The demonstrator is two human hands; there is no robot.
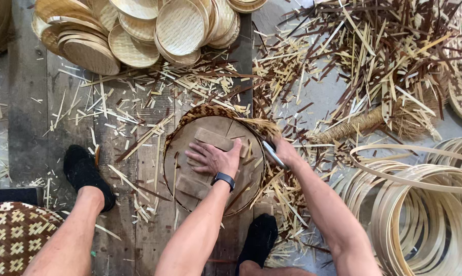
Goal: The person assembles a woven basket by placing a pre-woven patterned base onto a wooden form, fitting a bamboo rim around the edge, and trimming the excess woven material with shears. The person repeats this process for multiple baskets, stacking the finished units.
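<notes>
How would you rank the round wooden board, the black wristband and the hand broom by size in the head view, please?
1. Round wooden board, largest.
2. Hand broom, shorter across, though it lies farther from the camera.
3. Black wristband on the left hand, smallest.

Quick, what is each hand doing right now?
Left hand: open, pressed flat on the round wooden board.
Right hand: closed on a metal tool.

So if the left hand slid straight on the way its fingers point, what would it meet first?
The left hand lies flat on the round board, fingers pointing left. It would likely reach the board's edge and the woven mat beneath, then loose strips.
</notes>
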